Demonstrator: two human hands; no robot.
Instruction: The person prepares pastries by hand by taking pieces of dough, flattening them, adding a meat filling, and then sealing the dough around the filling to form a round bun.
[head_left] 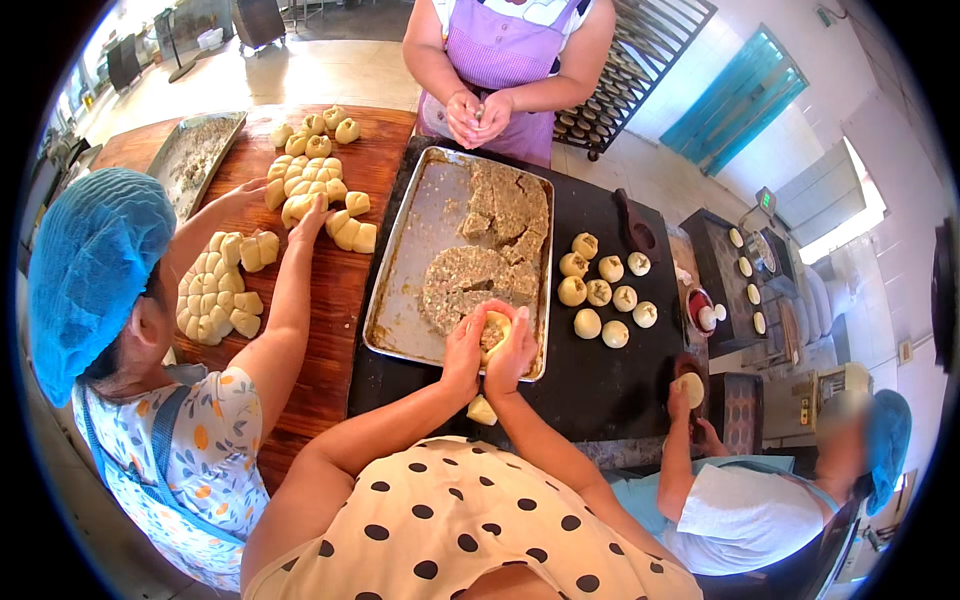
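Observation:
My left hand [464, 349] and my right hand [513, 347] are cupped together around a round of dough with filling [493, 334], above the near edge of a metal tray [402, 305]. The dough is open at the top, and the speckled filling shows inside it. A large mass of brown, crumbly filling [505, 205] lies in the tray, part of it a rounded mound and part broken into blocks. Just below my wrists, a small piece of dough [481, 410] rests near the table edge.
Several filled dough balls [598, 292] sit on the black tabletop [660, 290] at right. Dough pieces [215, 290] cover the wooden board at left, handled by a co-worker [150, 300]. Another person [500, 60] stands opposite; a co-worker [740, 510] at right holds a pale disc [692, 389].

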